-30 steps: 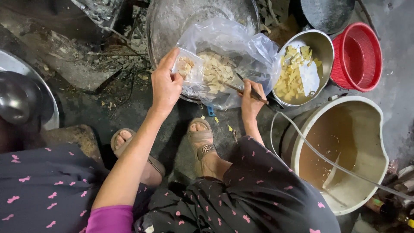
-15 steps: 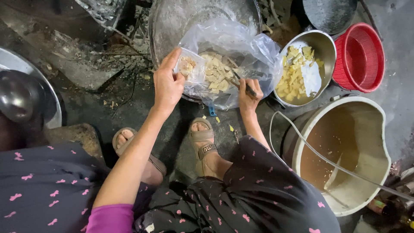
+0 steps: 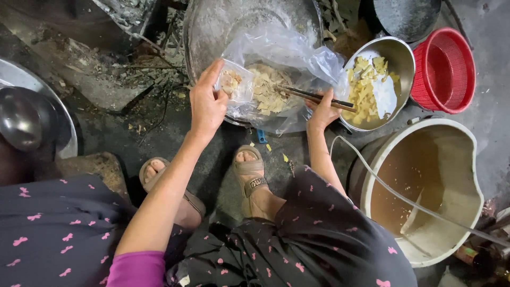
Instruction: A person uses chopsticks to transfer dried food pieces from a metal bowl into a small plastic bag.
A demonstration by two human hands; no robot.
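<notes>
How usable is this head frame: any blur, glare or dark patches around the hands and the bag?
Head view: sharp on the left hand and right hand; the clear plastic bag shows white glare on its folds, so the pale pieces inside are partly veiled; the chopsticks read clearly; the upper-left ground is dim and the frame edges bend slightly, as at the large tub.
</notes>
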